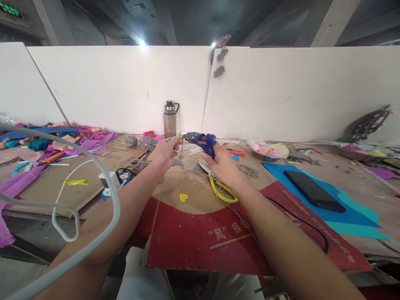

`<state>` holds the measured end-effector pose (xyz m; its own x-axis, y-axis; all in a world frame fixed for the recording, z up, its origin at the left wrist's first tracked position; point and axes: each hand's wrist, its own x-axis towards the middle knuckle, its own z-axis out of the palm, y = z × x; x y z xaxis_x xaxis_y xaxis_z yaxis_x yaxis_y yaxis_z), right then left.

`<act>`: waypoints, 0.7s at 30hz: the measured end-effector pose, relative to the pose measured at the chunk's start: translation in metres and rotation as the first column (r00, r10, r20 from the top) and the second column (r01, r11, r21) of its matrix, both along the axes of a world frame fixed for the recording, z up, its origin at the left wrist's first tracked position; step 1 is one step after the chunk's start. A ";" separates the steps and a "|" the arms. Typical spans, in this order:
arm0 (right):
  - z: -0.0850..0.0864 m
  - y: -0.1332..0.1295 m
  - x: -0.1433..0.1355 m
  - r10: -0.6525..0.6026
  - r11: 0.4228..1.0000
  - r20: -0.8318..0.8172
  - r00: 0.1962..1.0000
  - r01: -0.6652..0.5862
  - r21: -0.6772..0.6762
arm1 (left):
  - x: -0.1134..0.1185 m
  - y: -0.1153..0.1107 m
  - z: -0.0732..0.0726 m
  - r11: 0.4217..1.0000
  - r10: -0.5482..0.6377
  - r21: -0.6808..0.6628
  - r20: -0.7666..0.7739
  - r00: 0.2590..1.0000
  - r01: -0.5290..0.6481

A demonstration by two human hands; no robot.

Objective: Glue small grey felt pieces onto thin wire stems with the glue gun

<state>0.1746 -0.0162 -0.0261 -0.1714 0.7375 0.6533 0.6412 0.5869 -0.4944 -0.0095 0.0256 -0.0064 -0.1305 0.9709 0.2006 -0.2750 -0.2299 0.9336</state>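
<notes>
My right hand [221,164] is wrapped round the handle of a blue glue gun [204,143], whose nozzle points left. The fingers of my left hand [165,150] pinch a small yellow piece [181,138] right at the nozzle, and a thin grey strand hangs below it. Under my right hand lie scissors with yellow handles [221,193]. A yellow heart [183,197] rests flat on the brown and red cardboard [200,241] between my forearms.
A bottle [170,121] stands by the white partition. To the right, a black phone [314,191] lies on blue sheets [275,171]. Left are a white plug adapter [110,180], colourful fabric scraps [39,143] and a looping white cable [116,204]. A dark cord crosses the cardboard.
</notes>
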 end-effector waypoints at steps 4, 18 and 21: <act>0.000 -0.001 -0.001 -0.013 1.000 0.004 1.000 0.013 -0.020 | 0.001 -0.001 -0.001 1.000 -0.007 -0.006 -0.004 1.000 0.007; -0.001 -0.002 -0.001 -0.013 1.000 0.002 1.000 0.013 -0.024 | -0.001 0.003 -0.002 1.000 0.005 -0.006 0.007 1.000 -0.005; -0.001 -0.002 -0.002 -0.018 1.000 -0.003 1.000 0.018 -0.025 | 0.001 0.002 -0.002 1.000 -0.004 -0.002 -0.002 1.000 0.004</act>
